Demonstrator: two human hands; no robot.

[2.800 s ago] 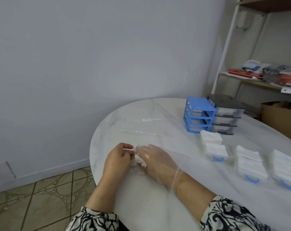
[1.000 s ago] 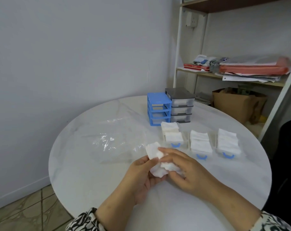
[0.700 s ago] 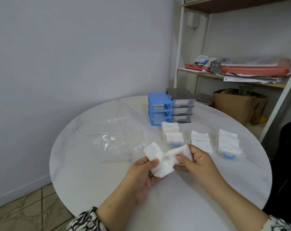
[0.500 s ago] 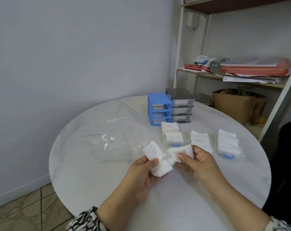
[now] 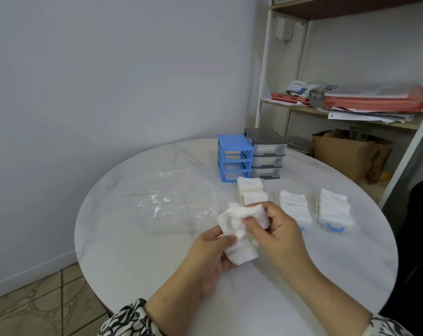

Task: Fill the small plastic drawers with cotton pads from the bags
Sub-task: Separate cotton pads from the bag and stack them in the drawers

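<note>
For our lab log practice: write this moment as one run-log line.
left hand: holds cotton pads | right hand: pinches same pads | pulled-out drawers: filled | blue frame: empty

A loose bunch of white square cotton pads [image 5: 239, 229] is held above the near middle of the table, crumpled and fanned unevenly. Three small clear drawers stand in a row beyond it: the left drawer [image 5: 253, 196], partly hidden behind the bunch, the middle drawer [image 5: 295, 207] and the right drawer [image 5: 334, 212] with its blue handle toward the near side, each heaped with stacked white pads. A flat, crinkled clear plastic bag [image 5: 171, 207] lies left of the drawers. Farther back stand a blue drawer frame [image 5: 233, 157] and, touching its right side, a grey drawer unit [image 5: 266, 152].
</note>
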